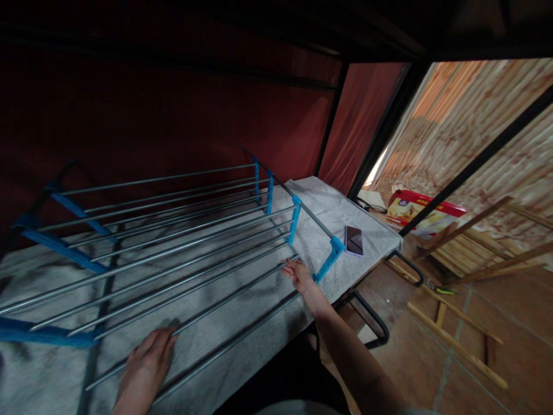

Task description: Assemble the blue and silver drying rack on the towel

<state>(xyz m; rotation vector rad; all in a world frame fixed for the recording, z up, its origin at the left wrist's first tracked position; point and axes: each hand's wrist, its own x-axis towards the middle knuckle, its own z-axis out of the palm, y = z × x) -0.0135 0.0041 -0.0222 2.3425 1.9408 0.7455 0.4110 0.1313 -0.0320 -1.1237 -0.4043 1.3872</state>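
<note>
A drying rack (336, 246) with grey metal rods and blue plastic brackets (295, 220) lies across a bed-like surface under a pale grey cloth (319, 199). Both hands are on one loose-looking rod (224, 301) near the side closest to me. My left hand (146, 364) has its fingers closed over the rod toward its left end. At the other end, my right hand (298, 273) pinches the rod between thumb and fingers, beside a blue bracket. Whether the rod's right tip sits in a bracket is hard to tell. A thicker frame tube runs below both hands.
On the cloth right of the rack lies a phone (354, 241). Dark metal posts (380, 129) frame the surface, with a red panel (173, 115) behind. Wooden frames (458, 346) and a red-yellow box (423, 212) are on the tiled floor. Black bent tubes (367, 320) stick out at the near edge.
</note>
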